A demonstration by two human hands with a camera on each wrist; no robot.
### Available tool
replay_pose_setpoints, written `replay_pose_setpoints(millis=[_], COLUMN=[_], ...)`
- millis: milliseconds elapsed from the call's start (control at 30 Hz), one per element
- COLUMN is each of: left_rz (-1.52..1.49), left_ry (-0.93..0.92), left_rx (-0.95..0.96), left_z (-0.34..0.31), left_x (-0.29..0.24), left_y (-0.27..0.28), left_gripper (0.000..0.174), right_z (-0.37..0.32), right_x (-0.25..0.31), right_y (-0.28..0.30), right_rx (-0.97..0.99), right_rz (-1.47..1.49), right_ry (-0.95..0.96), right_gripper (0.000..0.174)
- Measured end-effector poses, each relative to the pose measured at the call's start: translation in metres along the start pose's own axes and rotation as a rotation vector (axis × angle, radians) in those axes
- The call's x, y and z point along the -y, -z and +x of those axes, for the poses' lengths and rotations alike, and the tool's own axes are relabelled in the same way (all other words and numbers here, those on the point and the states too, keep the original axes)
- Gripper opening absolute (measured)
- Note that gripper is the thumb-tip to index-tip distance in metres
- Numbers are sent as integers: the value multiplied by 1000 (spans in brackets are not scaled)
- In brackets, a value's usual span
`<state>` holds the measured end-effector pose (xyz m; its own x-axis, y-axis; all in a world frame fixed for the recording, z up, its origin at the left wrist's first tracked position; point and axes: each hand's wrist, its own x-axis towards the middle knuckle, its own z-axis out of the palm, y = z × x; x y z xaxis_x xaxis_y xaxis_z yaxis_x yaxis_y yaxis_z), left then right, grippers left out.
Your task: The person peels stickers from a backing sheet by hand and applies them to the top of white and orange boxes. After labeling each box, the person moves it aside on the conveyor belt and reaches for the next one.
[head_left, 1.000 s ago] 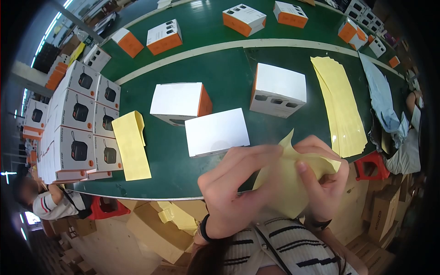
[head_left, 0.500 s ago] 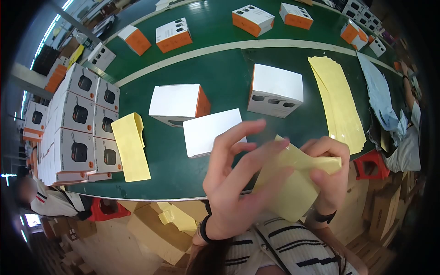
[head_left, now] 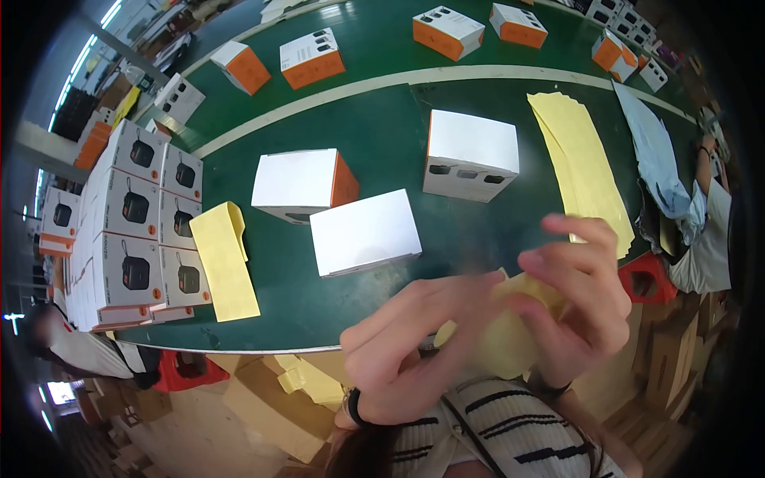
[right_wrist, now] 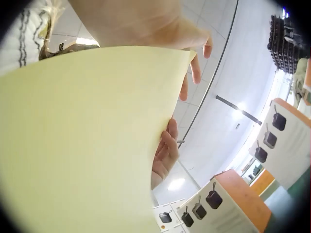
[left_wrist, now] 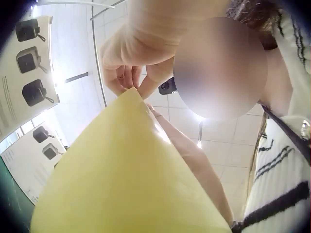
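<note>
A thin yellow sheet (head_left: 510,342), glossy on one side, is held in front of the striped top. My left hand (head_left: 406,342) pinches its pointed upper edge between thumb and fingertips, seen in the left wrist view. Its fingers are blurred in the head view. My right hand (head_left: 586,295) is at the sheet's right side, fingers loosely spread and the thumb against the sheet. In the right wrist view, the sheet (right_wrist: 82,131) covers part of that hand, and several fingers reach past its edge. A white box (head_left: 366,233) stands on the table just beyond the hands.
Two more white-and-orange boxes (head_left: 295,179) (head_left: 470,155) stand behind. Boxes are stacked (head_left: 127,215) at left beside a folded yellow sheet (head_left: 225,263). Yellow sheets (head_left: 578,167) and a pale blue bag (head_left: 649,151) lie right. An open carton (head_left: 275,406) sits below the table edge.
My left hand lifted off with spread fingers, then came back to pinch the sheet. My right fingers have loosened and spread outward. The head view has shifted slightly.
</note>
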<state>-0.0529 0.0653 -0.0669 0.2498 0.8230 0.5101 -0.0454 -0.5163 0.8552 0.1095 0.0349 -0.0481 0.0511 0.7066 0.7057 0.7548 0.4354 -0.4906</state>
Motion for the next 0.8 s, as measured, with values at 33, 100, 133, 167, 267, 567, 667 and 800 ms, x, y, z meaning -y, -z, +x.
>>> replay_pose_setpoints(millis=[33,100,133,167,267,567,667,800], left_rz=[-4,35,76,78,293,248,359,372], left_ry=[-2,-47,-89,-88,-213,-183,-185,-293], left_rx=[-20,-75,-131,-132,50,45,-23,-85], left_z=[0,-3,-4,-2,6,0,-2,-4], left_x=[-2,-3,-4,-5,-8,-4,-13,-5], left_y=[1,-2,-3,0,10,8,0,-1], left_gripper=[39,37,35,35,34,30,29,36], right_z=[0,-1,-1,-1,-1,-3,-4,3], right_x=[-1,-2,-1,-2,-4,-4,-3,-1], right_y=[-4,-4,-4,-6,-8,-3,-3,-3], right_rx=[-44,-32,-16,-15,4,-5,-30,107], right_rz=[54,78,104,106,124,222,194,341], right_ry=[9,11,11,11,49,40,57,-61], right_gripper=[35,35,35,35,33,27,29,31])
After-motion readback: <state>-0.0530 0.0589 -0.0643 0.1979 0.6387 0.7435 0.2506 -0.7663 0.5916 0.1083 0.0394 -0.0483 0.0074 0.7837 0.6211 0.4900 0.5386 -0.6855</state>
